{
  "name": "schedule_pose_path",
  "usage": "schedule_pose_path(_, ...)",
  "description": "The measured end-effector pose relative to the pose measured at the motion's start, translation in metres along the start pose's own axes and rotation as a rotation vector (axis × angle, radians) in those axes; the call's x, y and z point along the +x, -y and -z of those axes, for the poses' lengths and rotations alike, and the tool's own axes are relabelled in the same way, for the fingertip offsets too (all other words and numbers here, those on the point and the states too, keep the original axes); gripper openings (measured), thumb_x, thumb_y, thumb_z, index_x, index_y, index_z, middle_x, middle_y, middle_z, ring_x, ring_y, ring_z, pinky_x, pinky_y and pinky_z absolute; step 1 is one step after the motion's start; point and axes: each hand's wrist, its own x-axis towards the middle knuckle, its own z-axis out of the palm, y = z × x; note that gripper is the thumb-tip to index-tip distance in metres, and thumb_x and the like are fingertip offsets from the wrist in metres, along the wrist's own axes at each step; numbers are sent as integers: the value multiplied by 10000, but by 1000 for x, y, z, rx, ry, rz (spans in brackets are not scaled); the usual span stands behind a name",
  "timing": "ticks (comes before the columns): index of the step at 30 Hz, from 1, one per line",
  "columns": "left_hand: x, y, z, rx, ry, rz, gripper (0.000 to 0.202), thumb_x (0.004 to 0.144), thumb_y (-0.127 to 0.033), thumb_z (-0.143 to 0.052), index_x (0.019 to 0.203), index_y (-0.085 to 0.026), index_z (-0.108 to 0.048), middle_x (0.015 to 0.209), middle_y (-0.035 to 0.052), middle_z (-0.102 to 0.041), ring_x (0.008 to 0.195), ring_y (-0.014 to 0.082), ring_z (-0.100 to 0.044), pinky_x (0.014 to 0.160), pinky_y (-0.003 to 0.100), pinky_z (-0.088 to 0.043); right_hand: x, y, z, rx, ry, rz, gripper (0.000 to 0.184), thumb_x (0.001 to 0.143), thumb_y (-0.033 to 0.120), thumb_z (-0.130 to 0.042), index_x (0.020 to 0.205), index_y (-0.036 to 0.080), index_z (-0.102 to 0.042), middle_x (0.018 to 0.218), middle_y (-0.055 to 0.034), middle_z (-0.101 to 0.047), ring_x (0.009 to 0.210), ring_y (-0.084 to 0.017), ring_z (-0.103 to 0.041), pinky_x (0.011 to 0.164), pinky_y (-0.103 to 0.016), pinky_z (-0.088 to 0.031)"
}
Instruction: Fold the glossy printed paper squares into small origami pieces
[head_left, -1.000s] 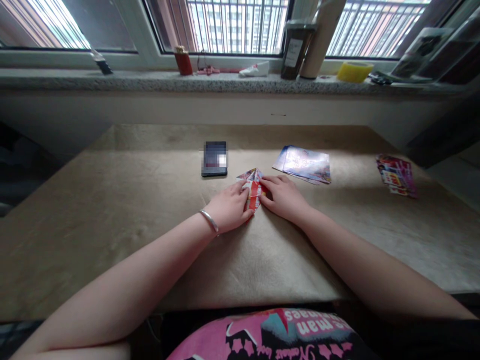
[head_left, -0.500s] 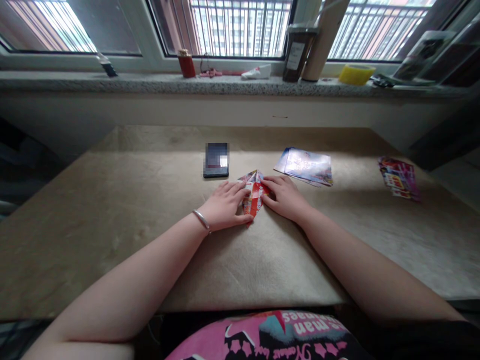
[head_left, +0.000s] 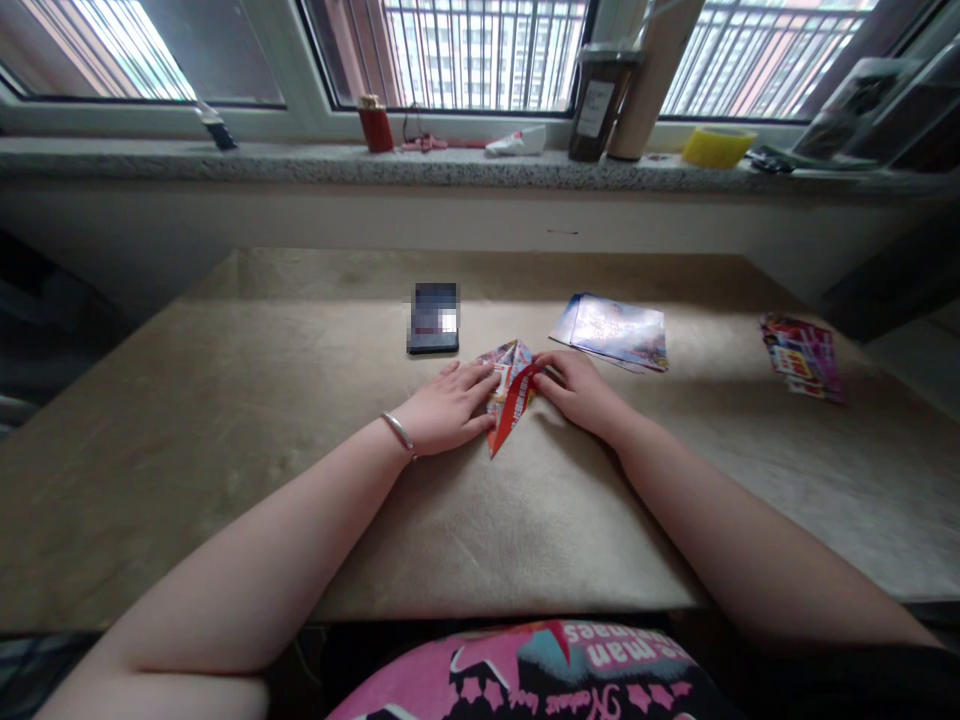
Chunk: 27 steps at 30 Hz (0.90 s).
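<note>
A folded piece of printed paper [head_left: 511,405], red, white and multicoloured, lies on the table between my hands, with a sharp point toward me. My left hand [head_left: 451,405] rests flat with fingers stretched over its left side, and a silver bangle circles that wrist. At the paper's right edge, my right hand [head_left: 576,392] pinches a red flap between thumb and fingers. Part of the paper's left side is hidden under my left fingers.
A phone [head_left: 434,318] with a blurred screen lies beyond my left hand. Glossy printed sheets [head_left: 619,330] lie past my right hand, and colourful cards [head_left: 802,358] farther right. On the windowsill [head_left: 300,170] stand a red lighter [head_left: 375,125], a dark jar [head_left: 596,105] and yellow tape [head_left: 718,147].
The red flap on the paper's right side has shifted, showing a longer pointed edge toward me. My right hand has moved slightly right, and my left thumb has drawn back from the lower tip.
</note>
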Motion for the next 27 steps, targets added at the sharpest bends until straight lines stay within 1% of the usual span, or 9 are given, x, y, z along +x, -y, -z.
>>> schedule_pose_path(3,0,0,0,19,-17,-1,603,943,-483,-344,1451,-168,-267,1524,103,-243,1415,238,-201,1153,410,-158,1,-1,7,135,17,-55,317,917,353,-361,901,182,-628,937,-78,-685,886,-203,-608,831,-358,-465)
schedule_pose_path(6,0,-1,-1,38,-40,6,614,937,-498,-352,1447,-164,-281,1519,112,-254,1403,255,-230,1148,400,-177,0,-3,15,153,67,-63,377,937,349,-304,809,191,-622,916,-75,-685,907,-203,-613,848,-357,-460)
schedule_pose_path(8,-1,-2,-2,44,-65,19,625,930,-514,-361,1442,-163,-292,1519,121,-250,1393,268,-250,1141,401,-199,-2,-4,20,106,116,-55,301,910,358,-397,771,197,-610,929,-68,-687,878,-206,-619,820,-361,-472)
schedule_pose_path(11,-1,-5,-4,48,-90,44,636,922,-537,-361,1429,-155,-319,1516,132,-252,1383,283,-266,1131,406,-223,-4,-4,25,1,154,45,141,841,301,-541,767,205,-612,977,-58,-681,911,-203,-612,852,-365,-470)
schedule_pose_path(14,-2,-7,-4,49,-98,51,645,917,-552,-362,1421,-149,-336,1508,123,-277,1376,278,-277,1133,401,-223,-4,-3,28,-97,196,153,90,812,280,-593,839,212,-644,1036,-62,-668,981,-207,-597,908,-374,-458)
schedule_pose_path(17,-2,-7,-3,39,-107,59,665,913,-556,-362,1429,-138,-318,1502,109,-297,1368,264,-289,1137,390,-222,-5,-3,27,-157,208,176,202,816,310,-603,981,211,-664,1093,-77,-653,1034,-214,-580,948,-382,-449)
schedule_pose_path(21,-1,-6,-4,25,-128,65,701,908,-577,-349,1436,-118,-300,1495,108,-310,1387,250,-254,1155,374,-189,-8,-6,22,-205,216,202,363,814,364,-615,1143,210,-637,1260,-93,-587,1177,-239,-507,1038,-421,-391)
schedule_pose_path(24,1,-4,-6,-9,-122,62,717,900,-580,-366,1439,-115,-289,1520,118,-247,1414,248,-195,1165,366,-164,-10,-7,19,-223,253,197,486,811,408,-615,1263,235,-570,1367,-85,-511,1280,-266,-422,1076,-469,-346)
schedule_pose_path(27,4,-3,-6,-74,-87,69,769,882,-579,-399,1463,-110,-214,1541,120,-180,1420,239,-186,1166,363,-169,-11,-8,17,-224,285,178,568,798,434,-627,1324,249,-518,1428,-71,-450,1332,-284,-357,1097,-484,-317)
